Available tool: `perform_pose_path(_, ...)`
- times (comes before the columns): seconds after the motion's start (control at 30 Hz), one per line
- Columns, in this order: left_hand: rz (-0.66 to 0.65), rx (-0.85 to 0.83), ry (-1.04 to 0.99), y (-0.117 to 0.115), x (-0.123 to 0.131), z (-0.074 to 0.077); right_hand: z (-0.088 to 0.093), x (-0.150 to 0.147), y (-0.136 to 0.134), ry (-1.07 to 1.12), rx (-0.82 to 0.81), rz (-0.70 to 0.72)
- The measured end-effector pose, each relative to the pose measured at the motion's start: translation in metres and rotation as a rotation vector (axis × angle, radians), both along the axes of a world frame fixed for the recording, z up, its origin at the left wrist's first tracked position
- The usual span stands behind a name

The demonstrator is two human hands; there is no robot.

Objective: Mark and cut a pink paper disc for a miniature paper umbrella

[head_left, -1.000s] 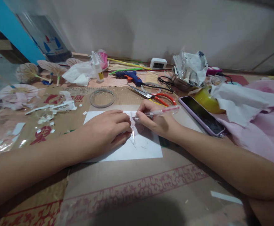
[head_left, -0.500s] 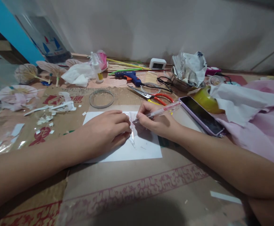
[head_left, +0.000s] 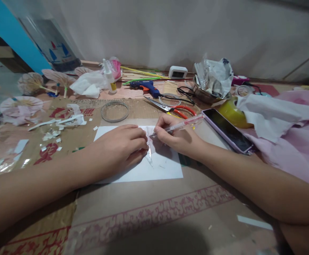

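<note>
A sheet of white paper [head_left: 167, 170] lies on the cardboard in front of me, with a few faint short marks on it. My left hand [head_left: 124, 143] rests on the paper, fingers bent and close together, pressing down a clear pointed piece [head_left: 150, 157] that looks like a set square; most of it is hidden under the hand. In my right hand [head_left: 174, 132] a clear pen [head_left: 187, 123] with a reddish part is pinched, tilted, its tip at the set square's edge close to my left fingertips.
Behind the hands lie orange-handled scissors [head_left: 182, 112], a roll of tape [head_left: 114, 111], a blue glue gun [head_left: 146, 86] and a glue bottle [head_left: 109, 78]. A phone [head_left: 228, 129] and pink cloth [head_left: 289, 152] are at right. Paper scraps [head_left: 52, 134] and fan-shaped pieces [head_left: 21, 106] are at left.
Both hands, the pen and the paper stay nearly in place. The view shifts very slightly.
</note>
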State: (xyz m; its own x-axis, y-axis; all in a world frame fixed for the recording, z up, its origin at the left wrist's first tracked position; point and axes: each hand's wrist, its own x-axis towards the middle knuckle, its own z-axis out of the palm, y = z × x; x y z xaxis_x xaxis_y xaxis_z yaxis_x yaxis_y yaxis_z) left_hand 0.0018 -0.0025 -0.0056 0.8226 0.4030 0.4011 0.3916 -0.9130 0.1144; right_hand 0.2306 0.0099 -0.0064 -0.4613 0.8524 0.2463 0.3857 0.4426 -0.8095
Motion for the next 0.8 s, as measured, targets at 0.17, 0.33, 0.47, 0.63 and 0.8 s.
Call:
perform_pose_path(0.17,0.006,0.004,-0.001,0.0003,0.0003,-0.0002,-0.0008,-0.0003,-0.0008,-0.003,-0.017,0.001)
perform_pose_path(0.33,0.002,0.009,-0.005,0.0,0.0016,-0.0002,-0.0007,0.0001,-0.001,0.01,-0.044,-0.002)
perform_pose_path(0.47,0.003,-0.002,-0.009,0.0006,0.001,-0.0014,-0.0004,-0.0002,-0.0008,0.039,-0.029,0.003)
perform_pose_path(0.63,-0.004,-0.017,-0.017,0.0012,0.0003,-0.0046,0.0016,-0.002,-0.0016,0.083,-0.021,0.023)
perform_pose_path(0.8,0.0,-0.048,-0.007,0.0009,-0.0009,-0.0054,0.0019,-0.0013,-0.0022,0.039,0.046,0.008)
